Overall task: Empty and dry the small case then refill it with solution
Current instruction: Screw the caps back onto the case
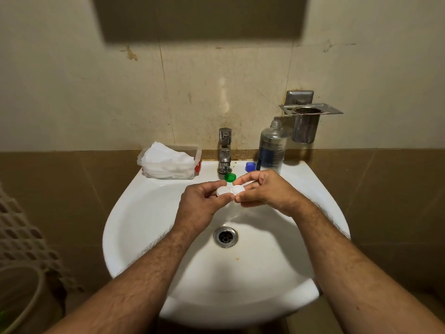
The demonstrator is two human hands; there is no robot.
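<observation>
A small white case (230, 190) with two round wells is held above the far part of a white sink (134, 237), between both hands. The left end of the case is pinched by the left hand (202, 203), with the thumb on the near side and the fingers curled behind it. The right end is pinched by the right hand (262, 191) between thumb and forefinger; a thin white piece is seen just behind the case under the right fingers, but what it is cannot be told.

On the far rim of the sink, a green cap (230, 177) is laid just behind the hands, near the base of the metal tap (225, 150). A blue cap (250, 166) is placed to the right of the tap, just beside a clear bottle (272, 147) with a dark label, which stands upright with its neck open. At the far left of the rim, a clear box of white tissues (168, 160) is set. A metal cup holder (309, 116) is fixed on the wall above the bottle. The drain (225, 236) is seen in the middle of the basin, nearer than the hands.
</observation>
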